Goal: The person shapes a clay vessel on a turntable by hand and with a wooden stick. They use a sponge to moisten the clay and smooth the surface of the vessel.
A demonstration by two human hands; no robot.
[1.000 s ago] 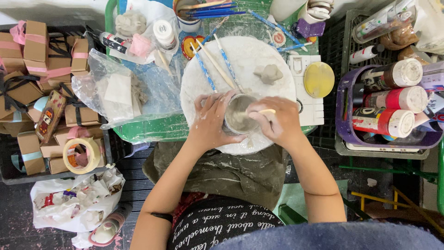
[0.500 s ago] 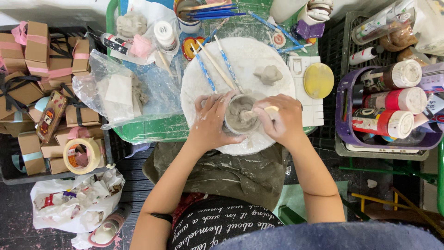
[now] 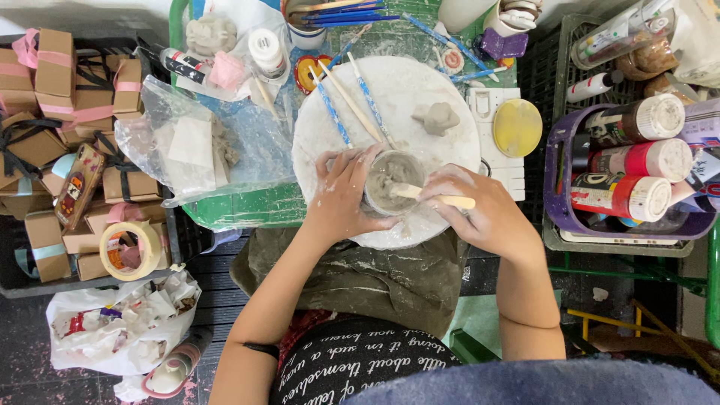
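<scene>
A small grey clay cup (image 3: 393,180) stands on the white round turntable (image 3: 420,82) in front of me. My left hand (image 3: 343,196) wraps around the cup's left side and holds it. My right hand (image 3: 480,214) grips a pale wooden modelling stick (image 3: 433,197) whose tip reaches into the cup. A loose lump of grey clay (image 3: 436,118) lies on the far part of the turntable. Three more sticks (image 3: 352,101), two with blue patterned handles, rest on the turntable's left part.
A clear plastic bag with clay (image 3: 201,150) lies to the left on a green mat. Brown gift boxes (image 3: 60,90) and a tape roll (image 3: 129,251) sit far left. A purple basket of paint bottles (image 3: 626,172) stands right, beside a yellow lid (image 3: 517,127).
My right hand has slid a little to the right and the stick now shows more clearly, its tip inside the cup. My left hand still holds the cup.
</scene>
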